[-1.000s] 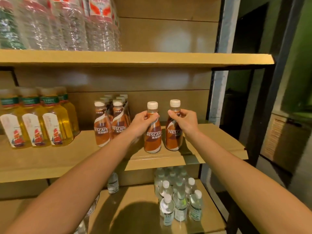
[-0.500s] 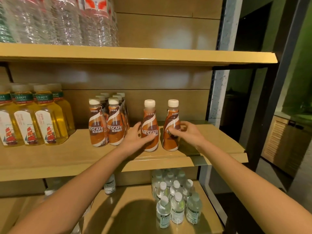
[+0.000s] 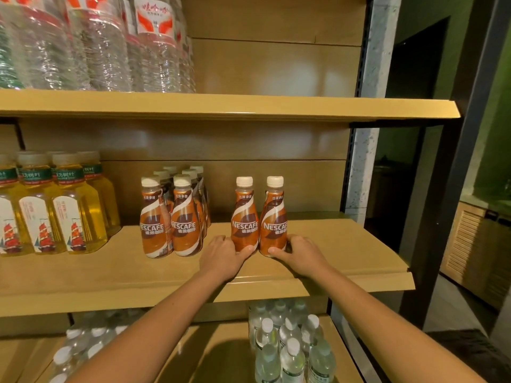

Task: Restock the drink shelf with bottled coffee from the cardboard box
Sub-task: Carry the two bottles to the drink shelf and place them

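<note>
Just right of the frame's centre, two coffee bottles stand upright and touching on the middle shelf (image 3: 345, 252), their long axes vertical and labels facing the camera. The left hand (image 3: 221, 257) cups the base of the left coffee bottle (image 3: 245, 217) from its outer left side, thumb across the lower front, so its grip is curled around that bottle's foot. The right hand (image 3: 301, 257) mirrors it on the right coffee bottle (image 3: 273, 217), fingertips pressed to the base. Each bottle therefore lies directly ahead of its own hand, slightly toward the centre line, and each hand is the nearer one for its bottle. The pair sits forward on the shelf, with bare board behind it up to the back panel, so the coming move most likely turns on sliding both straight back, or leftward toward the coffee group (image 3: 174, 217), which stands well apart to the left. That group shows two bottles in its front row and at least four caps behind; the exact total is hidden. Left of it stand yellow tea bottles (image 3: 63, 205), about five visible. Large water bottles (image 3: 105, 42) fill the upper left, small clear bottles (image 3: 287, 349) the bottom shelf. The cardboard box is out of view.
</note>
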Motion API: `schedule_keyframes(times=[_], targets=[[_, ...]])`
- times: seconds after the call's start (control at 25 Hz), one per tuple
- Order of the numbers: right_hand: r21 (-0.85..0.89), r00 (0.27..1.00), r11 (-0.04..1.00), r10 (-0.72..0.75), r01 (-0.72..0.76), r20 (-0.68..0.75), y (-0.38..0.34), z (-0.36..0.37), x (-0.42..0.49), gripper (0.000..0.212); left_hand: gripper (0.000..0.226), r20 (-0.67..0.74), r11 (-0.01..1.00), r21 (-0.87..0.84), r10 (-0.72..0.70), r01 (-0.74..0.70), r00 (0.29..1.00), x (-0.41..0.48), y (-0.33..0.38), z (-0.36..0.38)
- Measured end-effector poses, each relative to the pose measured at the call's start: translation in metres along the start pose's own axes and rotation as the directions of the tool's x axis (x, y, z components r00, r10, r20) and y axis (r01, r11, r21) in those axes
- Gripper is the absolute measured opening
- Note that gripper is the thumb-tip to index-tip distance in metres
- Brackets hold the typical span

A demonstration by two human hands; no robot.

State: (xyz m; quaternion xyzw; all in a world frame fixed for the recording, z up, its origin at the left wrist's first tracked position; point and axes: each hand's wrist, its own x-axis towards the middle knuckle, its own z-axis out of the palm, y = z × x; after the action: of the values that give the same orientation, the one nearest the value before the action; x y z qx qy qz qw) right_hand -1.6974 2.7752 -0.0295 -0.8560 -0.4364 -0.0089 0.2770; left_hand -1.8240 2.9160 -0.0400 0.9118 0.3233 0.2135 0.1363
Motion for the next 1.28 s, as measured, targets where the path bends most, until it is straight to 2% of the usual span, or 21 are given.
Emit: schedule_keyframes(times=[0.2, 0.48, 0.64, 0.76, 0.88, 1.04, 1.12, 1.28], targets=[[-0.031, 0.999, 0.999, 0.036, -0.037, -0.029, 0.0, 0.015, 0.042, 0.048, 0.068, 0.04, 0.993, 0.094, -0.07, 0.066, 0.997, 0.04, -0.008, 0.009], [-0.149, 0.998, 0.987, 0.063, -0.067, -0.032, 0.001, 0.026, 0.083, 0.048, 0.076, 0.065, 0.986, 0.11, -0.137, 0.129, 0.988, 0.076, -0.013, 0.02], [-0.224, 0.992, 0.97, 0.106, -0.089, 0.065, -0.002, 0.027, 0.08, 0.066, 0.079, 0.109, 0.978, 0.154, -0.16, 0.143, 0.981, 0.078, -0.013, 0.022], [-0.265, 0.98, 0.961, 0.123, -0.078, 0.155, -0.004, 0.019, 0.076, 0.073, 0.077, 0.13, 0.985, 0.077, -0.162, 0.153, 0.978, 0.069, -0.009, 0.012], [-0.316, 0.98, 0.946, 0.129, -0.076, 0.149, -0.005, 0.0, 0.055, 0.075, 0.057, 0.059, 0.994, -0.071, -0.076, 0.08, 0.995, 0.046, -0.004, -0.009], [-0.284, 0.99, 0.956, 0.103, -0.073, 0.093, -0.006, -0.046, 0.001, 0.058, 0.042, -0.08, 0.989, -0.066, 0.125, -0.13, 0.989, -0.006, 0.029, -0.049], [-0.263, 0.99, 0.959, 0.124, -0.104, 0.061, -0.008, -0.073, -0.033, 0.054, 0.042, -0.068, 0.973, -0.127, 0.186, -0.193, 0.98, -0.029, 0.058, -0.067], [-0.266, 0.979, 0.943, 0.174, -0.198, -0.108, -0.001, -0.126, -0.107, 0.051, 0.048, -0.027, 0.914, -0.196, 0.357, -0.355, 0.934, -0.062, 0.125, -0.076]])
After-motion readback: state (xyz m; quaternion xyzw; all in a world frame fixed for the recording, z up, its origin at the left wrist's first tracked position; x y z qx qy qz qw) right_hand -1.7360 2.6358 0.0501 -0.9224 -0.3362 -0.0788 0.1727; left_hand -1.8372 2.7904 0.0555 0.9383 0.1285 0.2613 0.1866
